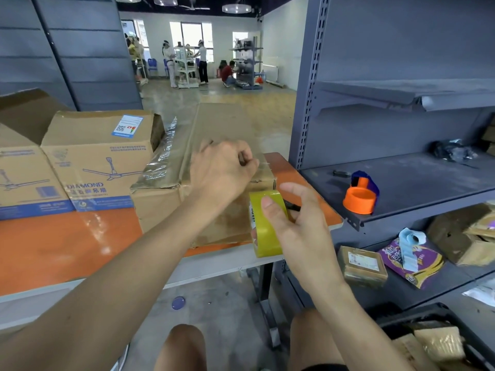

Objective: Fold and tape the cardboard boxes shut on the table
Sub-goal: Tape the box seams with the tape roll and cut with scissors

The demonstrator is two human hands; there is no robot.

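Observation:
A long cardboard box (222, 124) lies lengthwise on the orange table (67, 247), its top flaps down and a strip of clear tape along its left edge. My left hand (222, 172) rests on the box's near end with its fingers curled, pinching at the top edge; what it pinches is too small to tell. My right hand (292, 223) grips a yellow tape roll (263, 231) just in front of the box's near right corner, thumb over the roll's outer face.
Two ceiling-fan cartons (99, 162) stand to the left on the table. A grey metal shelf unit (401, 183) stands close on the right, holding an orange and blue tape dispenser (361, 194), small parcels and packets. Several people work far across the room.

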